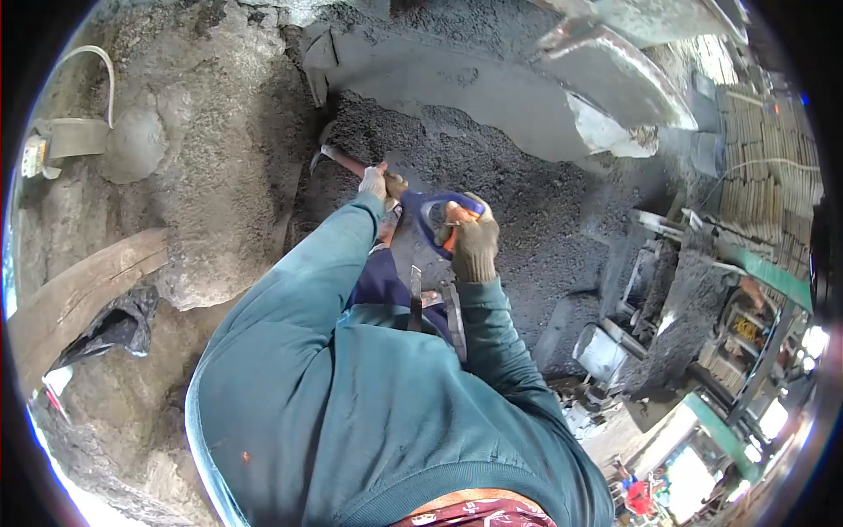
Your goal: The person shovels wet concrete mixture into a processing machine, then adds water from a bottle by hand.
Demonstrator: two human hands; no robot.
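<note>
A shovel point(399, 195) lies slanted across the near edge of a heap point(492, 167) of dark grey, wet, gritty mix. Its shaft is reddish-brown and it ends in a blue D-shaped grip with an orange patch inside the loop. The metal end is pushed into the left edge of the heap, where the dark mix meets paler, lumpy ground, and little of the blade shows.

The left hand point(375, 183), in a pale glove, has its fingers wrapped round the shaft about midway along. The right hand point(475, 248), in a brownish knitted glove, has its fingers curled tight through the blue grip. Both sleeves are teal.

At the far edge of the heap a grey, splashed metal trough point(615, 79) hangs over the mix. Well off to the left stands a bucket point(77, 136) with a white handle, and nearer the person lie a wooden plank point(79, 290) and a black bag point(114, 323). Stacked bricks point(764, 149) line the right side
</note>
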